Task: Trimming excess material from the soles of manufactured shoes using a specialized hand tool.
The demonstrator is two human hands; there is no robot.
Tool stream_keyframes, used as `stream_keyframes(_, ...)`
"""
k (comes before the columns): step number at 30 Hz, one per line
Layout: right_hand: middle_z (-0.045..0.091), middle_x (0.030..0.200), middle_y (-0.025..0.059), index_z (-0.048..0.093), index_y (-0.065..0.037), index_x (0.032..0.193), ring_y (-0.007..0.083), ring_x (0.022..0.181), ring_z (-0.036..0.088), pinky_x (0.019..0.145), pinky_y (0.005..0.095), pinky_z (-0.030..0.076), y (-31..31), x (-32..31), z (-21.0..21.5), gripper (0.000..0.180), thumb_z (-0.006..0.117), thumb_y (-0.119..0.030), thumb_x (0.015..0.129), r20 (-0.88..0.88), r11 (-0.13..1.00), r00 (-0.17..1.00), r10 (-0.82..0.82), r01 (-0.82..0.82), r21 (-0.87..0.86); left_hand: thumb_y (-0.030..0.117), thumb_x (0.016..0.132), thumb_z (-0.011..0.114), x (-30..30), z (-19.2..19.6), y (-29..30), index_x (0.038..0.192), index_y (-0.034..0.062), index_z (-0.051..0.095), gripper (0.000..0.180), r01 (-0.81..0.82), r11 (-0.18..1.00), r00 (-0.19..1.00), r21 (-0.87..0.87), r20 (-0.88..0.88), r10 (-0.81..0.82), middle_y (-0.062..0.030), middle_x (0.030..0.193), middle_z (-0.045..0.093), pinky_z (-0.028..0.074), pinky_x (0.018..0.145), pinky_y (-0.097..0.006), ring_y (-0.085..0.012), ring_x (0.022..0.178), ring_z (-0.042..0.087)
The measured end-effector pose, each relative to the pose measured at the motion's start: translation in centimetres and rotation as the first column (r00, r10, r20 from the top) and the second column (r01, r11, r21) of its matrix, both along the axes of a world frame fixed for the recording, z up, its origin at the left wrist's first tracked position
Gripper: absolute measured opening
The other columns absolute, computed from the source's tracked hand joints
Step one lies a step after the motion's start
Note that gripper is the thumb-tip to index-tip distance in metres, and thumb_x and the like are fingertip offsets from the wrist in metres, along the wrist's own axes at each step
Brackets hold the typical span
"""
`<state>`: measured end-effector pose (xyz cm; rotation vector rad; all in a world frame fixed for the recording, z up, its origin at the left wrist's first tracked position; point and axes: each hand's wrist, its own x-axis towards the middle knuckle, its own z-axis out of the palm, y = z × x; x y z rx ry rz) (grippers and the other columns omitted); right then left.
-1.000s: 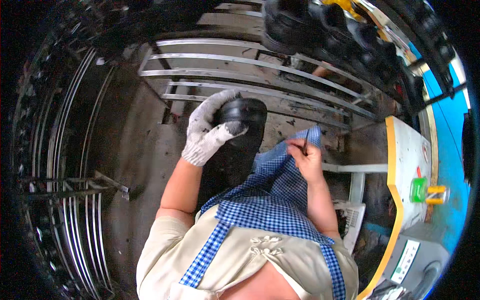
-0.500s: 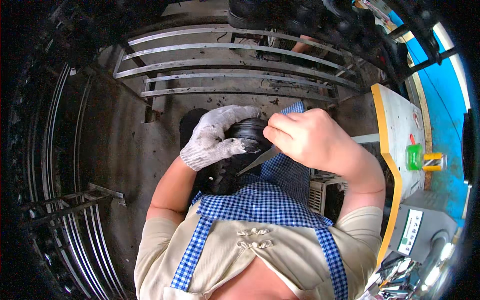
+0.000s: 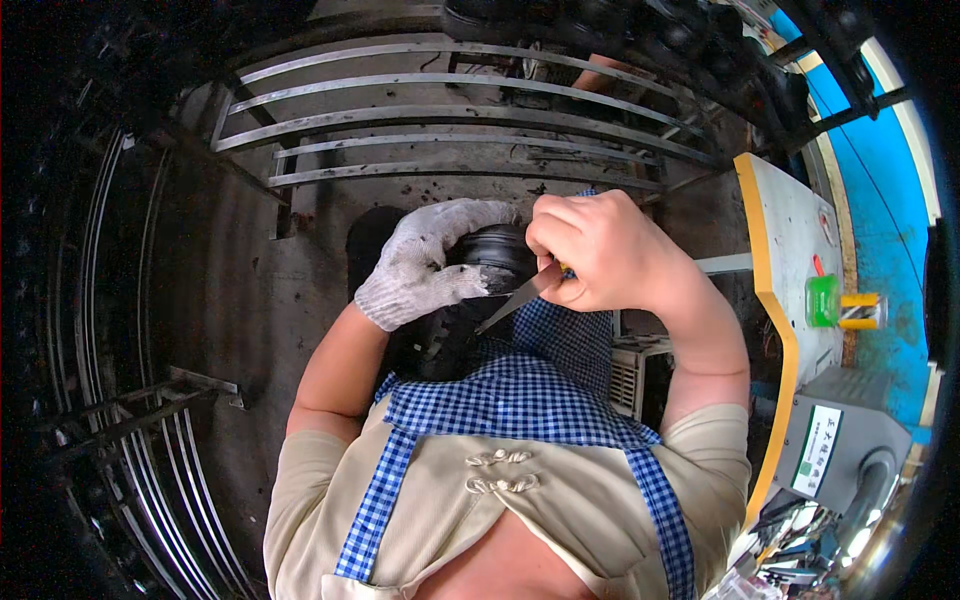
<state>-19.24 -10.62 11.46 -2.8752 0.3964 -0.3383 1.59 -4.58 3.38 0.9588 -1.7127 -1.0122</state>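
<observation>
My left hand (image 3: 428, 255), in a light grey knit glove with dark smudges, is closed around a black shoe (image 3: 494, 250) held over my lap. The shoe's rounded, ridged end shows between thumb and fingers; its lower part blends into dark shadow. Bare, my right hand (image 3: 605, 250) is closed on a knife just right of the shoe. The knife's narrow metal blade (image 3: 520, 298) points down and left along the shoe's near side; whether its tip touches the shoe I cannot tell. Most of the handle is hidden in my fingers, with a bit of yellow showing.
A metal-barred rack (image 3: 450, 118) stands ahead, with dark shoes (image 3: 680, 35) beyond it. More rails (image 3: 190, 470) are at left. On the right, a yellow-edged white table (image 3: 790, 230) holds a green container (image 3: 822, 300) and a grey machine (image 3: 850, 430). A blue-checked apron (image 3: 500, 400) covers my lap.
My right hand has moved slightly left and turned, so the blade now lies flatter and more of it shows near the fingers. My left hand still holds the shoe.
</observation>
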Motion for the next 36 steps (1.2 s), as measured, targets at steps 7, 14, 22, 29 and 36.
stream_keyframes(7,0.051,0.065,0.0049,0.047,-0.005,0.07,0.02,0.051,0.053,0.046,0.0282,0.042,-1.6,-0.8,-2.2,0.024,0.065,0.002,0.056,0.303,0.961,0.952,-0.041,-0.045,0.272,0.037,0.065,0.079,0.2,0.4,-0.6,0.111,-0.0033,0.06,0.064,0.006,0.998,1.0,0.067,-0.012,-0.005,-0.0196,0.108,0.062,0.046,0.09,-0.037,-0.0306,0.102,0.061)
stream_keyframes(14,0.059,0.08,0.0069,0.054,-0.004,0.08,0.015,0.058,0.056,0.048,0.0256,0.043,0.8,-2.1,-6.1,0.024,0.074,-0.004,0.068,0.358,0.925,0.891,-0.278,0.149,0.349,0.028,0.067,0.077,3.8,0.0,-0.3,0.122,0.0003,0.055,0.065,-0.298,0.941,0.865,0.163,-0.37,0.338,-0.009,0.119,0.059,0.045,0.092,-0.036,-0.023,0.107,0.057)
stream_keyframes(22,0.056,0.122,0.0209,0.037,-0.005,0.137,0.0359,0.104,0.061,0.078,0.0401,0.054,5.0,-3.8,-14.0,0.099,0.087,-0.03,0.056,0.326,0.823,0.811,-0.486,0.299,0.483,0.048,0.091,0.052,7.2,-4.9,-3.2,0.126,0.0052,0.05,0.055,-0.328,0.815,0.1,0.477,-0.841,0.532,-0.0119,0.121,0.058,0.046,0.096,-0.042,-0.0272,0.109,0.057)
stream_keyframes(29,0.052,0.129,0.0174,0.029,-0.001,0.14,0.0305,0.115,0.054,0.097,0.0386,0.043,4.6,-3.9,-12.8,0.101,0.085,-0.022,0.059,0.349,0.791,0.788,-0.506,0.264,0.552,0.033,0.094,0.051,6.7,-5.1,-2.4,0.13,0.0075,0.047,0.045,0.058,0.905,0.097,0.422,-0.904,0.415,-0.0122,0.125,0.055,0.045,0.097,-0.041,-0.0271,0.111,0.055)
stream_keyframes(36,0.063,0.094,0.0106,0.047,0.001,0.119,0.0087,0.039,0.044,0.032,0.017,0.029,3.0,-5.6,-14.4,0.047,0.06,-0.031,0.086,0.252,0.096,0.521,-0.816,-0.307,0.947,0.036,0.094,0.051,6.5,-5.3,-2.8,0.135,0.0121,0.043,0.048,-0.381,0.811,0.623,0.444,-0.525,0.58,-0.0062,0.128,0.048,0.04,0.095,-0.031,-0.018,0.114,0.047)
